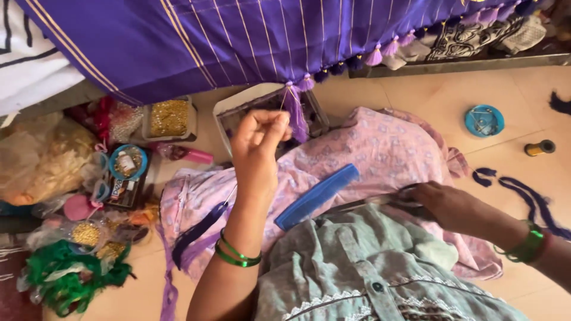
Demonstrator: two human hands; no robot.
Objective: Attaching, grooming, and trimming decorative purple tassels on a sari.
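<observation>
Here the left hand point(257, 139) has its fingertips pinched together on a fine thread, just beside the purple tassel point(295, 110) hanging from the purple cloth's point(196, 41) edge. The right hand point(447, 205) rests closed on something dark I cannot make out. A hard tug could snap the thread. Below the pinch lies a blue comb point(316, 196); open floor point(416, 95) lies rightward.

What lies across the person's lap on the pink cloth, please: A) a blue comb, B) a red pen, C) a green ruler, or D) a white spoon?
A: a blue comb rests slantwise on the pink cloth, between the raised left hand and the lowered right hand.
</observation>
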